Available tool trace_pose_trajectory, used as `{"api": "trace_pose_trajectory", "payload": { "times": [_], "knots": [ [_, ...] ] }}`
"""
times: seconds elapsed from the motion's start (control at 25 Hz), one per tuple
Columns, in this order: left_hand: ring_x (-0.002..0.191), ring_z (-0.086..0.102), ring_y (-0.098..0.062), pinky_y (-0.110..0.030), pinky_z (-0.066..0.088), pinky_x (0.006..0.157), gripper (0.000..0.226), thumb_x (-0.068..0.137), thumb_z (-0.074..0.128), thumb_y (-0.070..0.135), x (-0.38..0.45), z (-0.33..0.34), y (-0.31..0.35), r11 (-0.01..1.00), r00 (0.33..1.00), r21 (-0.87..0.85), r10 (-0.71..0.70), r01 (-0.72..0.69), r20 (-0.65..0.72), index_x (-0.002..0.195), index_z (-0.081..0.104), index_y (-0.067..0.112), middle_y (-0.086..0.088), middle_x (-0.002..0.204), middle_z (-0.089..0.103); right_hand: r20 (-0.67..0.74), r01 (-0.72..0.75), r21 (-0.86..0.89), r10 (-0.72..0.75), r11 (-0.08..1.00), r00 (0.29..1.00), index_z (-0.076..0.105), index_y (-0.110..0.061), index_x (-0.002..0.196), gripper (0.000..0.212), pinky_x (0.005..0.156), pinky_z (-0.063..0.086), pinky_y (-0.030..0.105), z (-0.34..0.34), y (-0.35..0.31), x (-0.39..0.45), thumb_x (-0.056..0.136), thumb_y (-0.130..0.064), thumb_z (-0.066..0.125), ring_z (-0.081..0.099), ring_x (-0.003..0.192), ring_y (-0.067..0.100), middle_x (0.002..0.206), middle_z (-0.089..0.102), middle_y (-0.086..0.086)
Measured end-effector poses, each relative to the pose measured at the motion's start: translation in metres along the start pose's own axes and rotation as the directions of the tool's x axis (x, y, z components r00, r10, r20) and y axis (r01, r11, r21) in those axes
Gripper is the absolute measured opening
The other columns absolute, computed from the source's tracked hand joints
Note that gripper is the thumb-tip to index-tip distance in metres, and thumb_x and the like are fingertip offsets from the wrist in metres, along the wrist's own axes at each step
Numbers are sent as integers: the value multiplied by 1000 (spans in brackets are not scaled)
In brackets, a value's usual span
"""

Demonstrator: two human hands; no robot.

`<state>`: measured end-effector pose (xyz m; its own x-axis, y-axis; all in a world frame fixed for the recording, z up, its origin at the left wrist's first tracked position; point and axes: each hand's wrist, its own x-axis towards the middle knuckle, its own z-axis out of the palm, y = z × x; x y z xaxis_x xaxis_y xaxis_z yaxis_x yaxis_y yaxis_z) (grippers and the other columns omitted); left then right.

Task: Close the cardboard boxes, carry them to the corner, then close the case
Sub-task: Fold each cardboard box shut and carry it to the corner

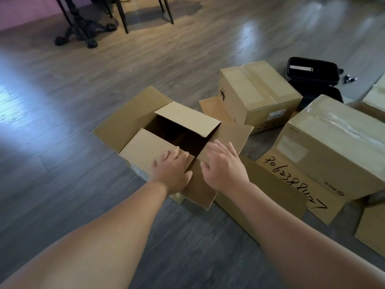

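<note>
While open box sits at centre: inner flaps half down.
Left hand: fingers straight, pressing near flap.
Right hand: fingers spread flat on 3 o'clock flap.
Case: open, 2 o'clock.

Grey-brown wood plank floor with window glare, dark table pedestal, chair legs

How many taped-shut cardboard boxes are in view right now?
2: one mid-floor beside the black case, one larger at right. Boxes cut off at the right edge are unclear.
</note>
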<state>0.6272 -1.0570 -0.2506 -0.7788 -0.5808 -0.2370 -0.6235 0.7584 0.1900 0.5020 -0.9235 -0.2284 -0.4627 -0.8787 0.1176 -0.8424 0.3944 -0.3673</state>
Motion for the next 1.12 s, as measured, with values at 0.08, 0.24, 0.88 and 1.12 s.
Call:
{"api": "trace_pose_trajectory", "payload": {
  "times": [0.08,0.24,0.88,1.12],
  "knots": [
    [151,5,-32,-65,17,115,63,97,48,39,4,-1,3,1000,1000,-6,8,-8,28,152,18,42,3,166,8,186,-90,-59,100,994,978,54,-12,135,44,124,9,50,12,3,-9,98,-34,48,18,151,21,158,35,4],
    [137,27,-32,-59,33,108,50,92,50,28,3,-9,19,997,999,77,2,-5,32,141,38,33,-3,154,31,251,-74,-93,96,993,963,45,-16,140,47,113,33,50,23,5,-21,97,-35,50,27,146,23,156,31,0],
    [137,37,-52,-92,-16,81,25,85,74,35,-41,-19,27,416,840,909,-497,13,216,100,62,19,-11,122,65,387,-132,-261,229,956,893,49,-22,137,84,81,51,44,36,-23,16,76,-78,62,54,115,29,133,49,2],
    [134,32,-62,-76,32,101,54,91,65,12,-40,-9,-2,623,784,723,-592,297,188,142,50,8,-33,144,45,205,-117,-238,168,964,964,50,-10,136,98,109,38,49,51,-37,-1,72,-84,59,47,130,32,133,59,10]
  ]
}}
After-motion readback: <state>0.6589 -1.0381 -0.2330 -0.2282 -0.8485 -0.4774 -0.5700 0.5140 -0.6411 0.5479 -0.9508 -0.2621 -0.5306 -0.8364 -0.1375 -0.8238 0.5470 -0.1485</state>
